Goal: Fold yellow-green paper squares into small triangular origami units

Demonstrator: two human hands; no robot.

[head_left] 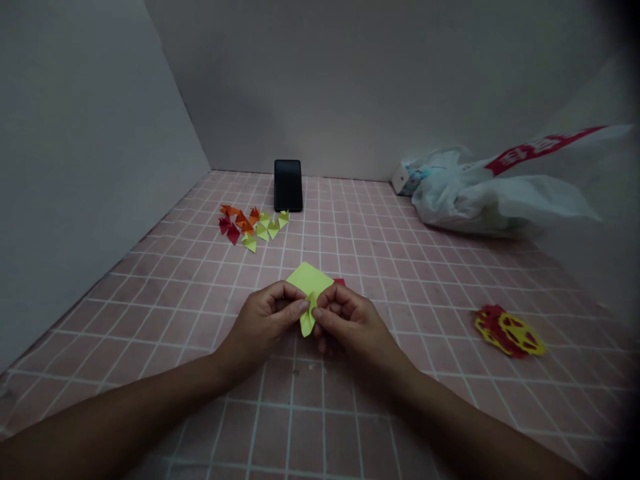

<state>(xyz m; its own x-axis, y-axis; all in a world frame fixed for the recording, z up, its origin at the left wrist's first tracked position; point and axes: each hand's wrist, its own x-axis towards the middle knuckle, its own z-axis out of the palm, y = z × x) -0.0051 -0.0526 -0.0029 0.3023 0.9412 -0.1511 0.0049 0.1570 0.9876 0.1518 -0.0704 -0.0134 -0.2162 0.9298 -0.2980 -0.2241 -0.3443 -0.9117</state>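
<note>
A partly folded yellow origami paper [309, 277] is held between my two hands above the pink checked surface. Thumb and fingers of my left hand [273, 313] pinch its left side. On the other side, my right hand [347, 315] pinches the right edge, thumb on top. The paper's flat diamond-shaped part points away from me, while a narrow creased flap hangs between the thumbs toward me. Behind my right hand's fingers, a bit of red paper [339, 281] shows; most of it is hidden.
Several small folded paper pieces [245, 223] in red, orange and yellow lie at the back left. A black phone [289, 185] leans upright beside them. At the right are a white plastic bag [465, 200], a small box [403, 179] and red and yellow cut-outs [510, 331].
</note>
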